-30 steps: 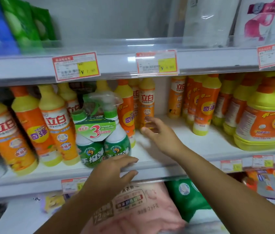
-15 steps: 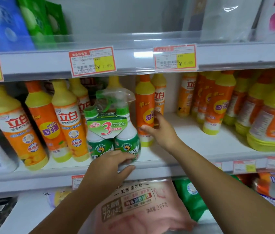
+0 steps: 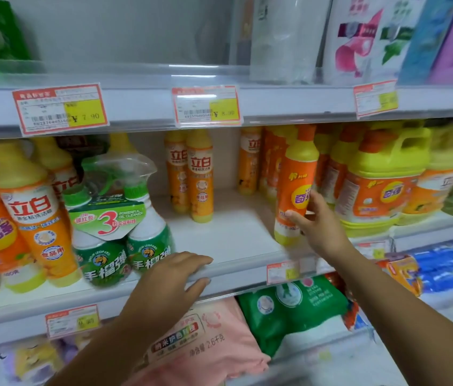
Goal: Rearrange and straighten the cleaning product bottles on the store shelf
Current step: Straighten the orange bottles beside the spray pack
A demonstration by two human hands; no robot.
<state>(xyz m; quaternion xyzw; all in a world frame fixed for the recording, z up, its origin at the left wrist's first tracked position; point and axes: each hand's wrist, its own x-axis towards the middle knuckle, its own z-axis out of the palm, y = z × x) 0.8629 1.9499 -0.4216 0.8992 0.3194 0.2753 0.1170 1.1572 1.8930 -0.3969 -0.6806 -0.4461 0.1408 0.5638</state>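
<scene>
My right hand (image 3: 313,227) grips an orange bottle with a yellow shoulder (image 3: 296,188), standing slightly tilted at the front right of the middle shelf (image 3: 236,263). My left hand (image 3: 168,282) rests flat on the shelf's front edge, fingers spread, holding nothing, just right of a green twin pack of spray cleaner (image 3: 121,227). Two slim orange bottles (image 3: 191,176) stand at the back centre. More orange and yellow bottles (image 3: 30,213) fill the left side.
Large yellow-capped jugs (image 3: 381,188) stand to the right of the held bottle. Red price tags (image 3: 207,105) hang on the shelf edge above. Pink (image 3: 203,338) and green (image 3: 294,305) bags lie on the shelf below. Bare shelf surface lies between the spray pack and the held bottle.
My right hand took the orange bottle from beside the spray pack and carried it right to the shelf's front. My left hand left the spray pack and settled on the shelf edge.
</scene>
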